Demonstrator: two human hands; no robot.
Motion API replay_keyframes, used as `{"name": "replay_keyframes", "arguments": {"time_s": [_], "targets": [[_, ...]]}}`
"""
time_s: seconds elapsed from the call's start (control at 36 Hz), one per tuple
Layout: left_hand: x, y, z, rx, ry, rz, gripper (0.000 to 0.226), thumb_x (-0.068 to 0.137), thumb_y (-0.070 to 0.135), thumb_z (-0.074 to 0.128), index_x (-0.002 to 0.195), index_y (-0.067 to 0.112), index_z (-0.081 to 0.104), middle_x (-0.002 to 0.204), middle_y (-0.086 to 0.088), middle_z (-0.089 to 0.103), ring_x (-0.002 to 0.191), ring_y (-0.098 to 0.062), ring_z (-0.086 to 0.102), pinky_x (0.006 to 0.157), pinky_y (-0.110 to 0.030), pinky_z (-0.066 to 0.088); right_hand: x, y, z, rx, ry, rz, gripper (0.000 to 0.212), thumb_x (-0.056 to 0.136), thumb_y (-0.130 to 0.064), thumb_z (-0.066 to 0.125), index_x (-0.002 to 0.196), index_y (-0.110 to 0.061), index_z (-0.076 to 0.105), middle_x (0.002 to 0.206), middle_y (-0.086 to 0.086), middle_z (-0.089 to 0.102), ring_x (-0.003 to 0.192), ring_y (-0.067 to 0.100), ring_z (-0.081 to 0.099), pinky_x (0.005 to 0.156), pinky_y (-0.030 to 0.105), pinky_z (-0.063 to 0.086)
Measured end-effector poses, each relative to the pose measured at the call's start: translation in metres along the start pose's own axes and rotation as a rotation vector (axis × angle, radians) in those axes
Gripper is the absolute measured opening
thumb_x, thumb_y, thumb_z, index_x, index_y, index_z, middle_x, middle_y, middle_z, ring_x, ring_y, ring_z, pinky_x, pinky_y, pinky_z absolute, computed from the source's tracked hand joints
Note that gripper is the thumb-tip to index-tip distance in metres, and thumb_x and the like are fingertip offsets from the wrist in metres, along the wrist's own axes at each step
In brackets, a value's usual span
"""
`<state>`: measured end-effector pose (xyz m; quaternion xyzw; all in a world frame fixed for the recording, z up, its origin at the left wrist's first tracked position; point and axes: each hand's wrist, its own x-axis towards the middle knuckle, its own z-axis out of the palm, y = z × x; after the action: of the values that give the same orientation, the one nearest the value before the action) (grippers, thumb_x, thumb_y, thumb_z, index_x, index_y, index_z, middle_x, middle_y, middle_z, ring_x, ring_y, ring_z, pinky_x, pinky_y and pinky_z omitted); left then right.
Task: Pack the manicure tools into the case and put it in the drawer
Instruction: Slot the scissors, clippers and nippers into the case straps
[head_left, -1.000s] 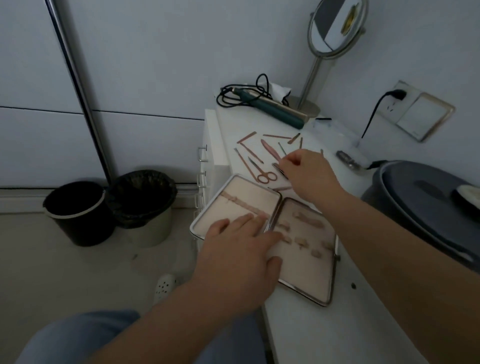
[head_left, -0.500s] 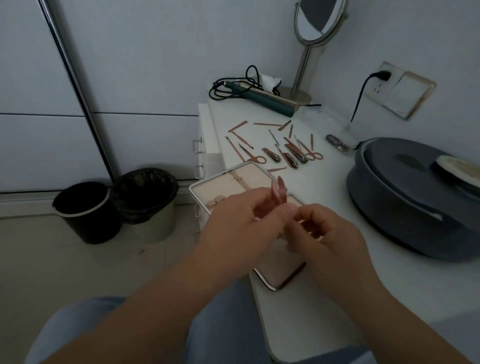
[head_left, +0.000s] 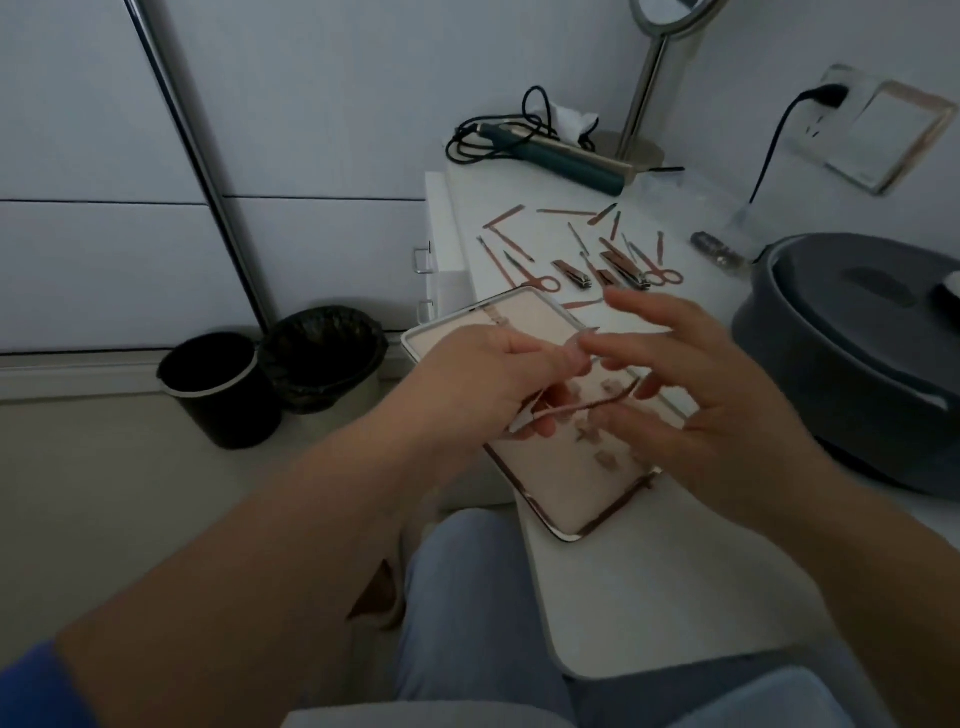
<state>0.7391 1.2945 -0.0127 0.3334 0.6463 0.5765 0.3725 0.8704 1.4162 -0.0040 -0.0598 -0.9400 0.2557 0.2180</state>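
While the left hand (head_left: 483, 384) is pinching a thin pink tool (head_left: 582, 408) lying left to right over the open case (head_left: 597, 499), the right hand (head_left: 711, 395) is hovering with loose, empty fingers.

One open case (head_left: 571, 499) at worktop (head_left: 649, 597) front edge. Two scissors (head_left: 543, 280) (head_left: 662, 275), two nail clippers (head_left: 574, 273) (head_left: 626, 270) mid-worktop. Two bins (head_left: 218, 389) (head_left: 322, 358) on floor. One mirror (head_left: 644, 93) at back edge.

Hair straightener (head_left: 558, 156) with coiled cord and a standing mirror (head_left: 644, 93) sit at the table's (head_left: 649, 597) far edge. Grey round tub (head_left: 852, 358) at right edge. Two bins (head_left: 270, 379) on floor by wall.
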Motion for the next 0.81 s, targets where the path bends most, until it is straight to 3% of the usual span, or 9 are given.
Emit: {"name": "replay_keyframes", "arguments": {"time_s": [0.11, 0.25, 0.39, 0.5, 0.53, 0.58, 0.67, 0.72, 0.81], "targets": [[0.018, 0.015, 0.021, -0.038, -0.246, -0.068, 0.022, 0.08, 0.03, 0.062, 0.082, 0.011, 0.072, 0.064, -0.002, 0.064, 0.055, -0.01, 0.056, 0.051, -0.02, 0.046, -0.012, 0.008, -0.035, -0.087, -0.042, -0.008, 0.049, 0.071, -0.047, 0.059, 0.117, -0.036, 0.05, 0.13, -0.026, 0.041, 0.109, -0.009, 0.048, 0.087, 0.005, 0.04], [0.021, 0.016, 0.03, -0.063, -0.327, -0.129, 0.016, 0.079, 0.026, 0.066, 0.074, 0.011, 0.069, 0.057, 0.0, 0.062, 0.05, -0.011, 0.052, 0.047, -0.018, 0.044, -0.02, 0.004, -0.044, -0.019, -0.06, -0.016, 0.051, 0.066, -0.043, 0.063, 0.113, -0.023, 0.059, 0.108, -0.018, 0.058, 0.095, -0.005, 0.057, 0.08, 0.006, 0.042], [0.019, 0.016, 0.03, -0.003, -0.292, -0.098, 0.017, 0.076, 0.03, 0.068, 0.067, 0.016, 0.069, 0.061, -0.004, 0.064, 0.051, -0.012, 0.055, 0.051, -0.021, 0.046, -0.024, 0.005, -0.034, 0.083, -0.071, 0.079, 0.042, 0.069, -0.034, 0.07, 0.108, -0.036, 0.054, 0.104, -0.019, 0.055, 0.097, 0.003, 0.056, 0.079, 0.013, 0.046], [0.008, 0.012, 0.026, 0.4, -0.098, 0.109, 0.019, 0.069, 0.052, 0.067, 0.076, 0.034, 0.07, 0.074, 0.012, 0.069, 0.064, 0.001, 0.061, 0.062, -0.022, 0.052, -0.023, 0.008, -0.026, 0.087, -0.02, 0.143, 0.038, 0.075, -0.042, 0.069, 0.106, -0.047, 0.048, 0.106, -0.026, 0.049, 0.096, -0.001, 0.055, 0.076, 0.005, 0.043], [0.005, 0.01, 0.023, 0.515, -0.018, 0.177, 0.025, 0.066, 0.058, 0.065, 0.083, 0.04, 0.067, 0.078, 0.017, 0.066, 0.071, 0.005, 0.058, 0.062, -0.019, 0.049, -0.023, 0.01, -0.025, 0.097, 0.001, 0.17, 0.038, 0.074, -0.046, 0.067, 0.106, -0.049, 0.047, 0.106, -0.029, 0.048, 0.096, -0.004, 0.054, 0.076, 0.002, 0.042], [-0.004, 0.005, 0.02, 0.704, 0.101, 0.257, 0.053, 0.058, 0.071, 0.059, 0.106, 0.046, 0.057, 0.092, 0.025, 0.055, 0.086, 0.008, 0.047, 0.068, -0.01, 0.035, -0.025, 0.017, -0.022, 0.1, 0.029, 0.217, 0.044, 0.073, -0.034, 0.068, 0.107, -0.051, 0.045, 0.106, -0.03, 0.047, 0.096, -0.006, 0.054, 0.077, 0.001, 0.04], [-0.012, -0.01, 0.024, 0.997, 0.123, 0.229, 0.097, 0.044, 0.086, 0.041, 0.13, 0.042, 0.028, 0.126, 0.016, 0.037, 0.112, -0.003, 0.028, 0.092, -0.022, 0.023, -0.03, 0.027, -0.02, 0.112, 0.05, 0.268, 0.049, 0.076, -0.016, 0.067, 0.107, -0.048, 0.047, 0.107, -0.023, 0.047, 0.095, -0.005, 0.054, 0.076, 0.002, 0.042], [-0.013, -0.023, 0.031, 1.128, 0.128, 0.213, 0.105, 0.04, 0.091, 0.032, 0.131, 0.041, 0.017, 0.136, 0.01, 0.029, 0.123, -0.012, 0.021, 0.102, -0.032, 0.018, -0.035, 0.032, -0.021, 0.152, 0.081, 0.313, 0.047, 0.077, -0.011, 0.068, 0.104, -0.046, 0.05, 0.106, -0.021, 0.047, 0.091, -0.006, 0.054, 0.068, 0.002, 0.044], [-0.013, -0.035, 0.039, 1.189, 0.171, 0.26, 0.108, 0.041, 0.091, 0.027, 0.133, 0.036, 0.021, 0.136, 0.005, 0.031, 0.122, -0.014, 0.019, 0.103, -0.034, 0.015, -0.043, 0.036, -0.024, 0.161, 0.104, 0.359, 0.045, 0.077, -0.01, 0.068, 0.1, -0.044, 0.05, 0.106, -0.019, 0.046, 0.088, -0.009, 0.053, 0.061, 0.002, 0.044]]}}
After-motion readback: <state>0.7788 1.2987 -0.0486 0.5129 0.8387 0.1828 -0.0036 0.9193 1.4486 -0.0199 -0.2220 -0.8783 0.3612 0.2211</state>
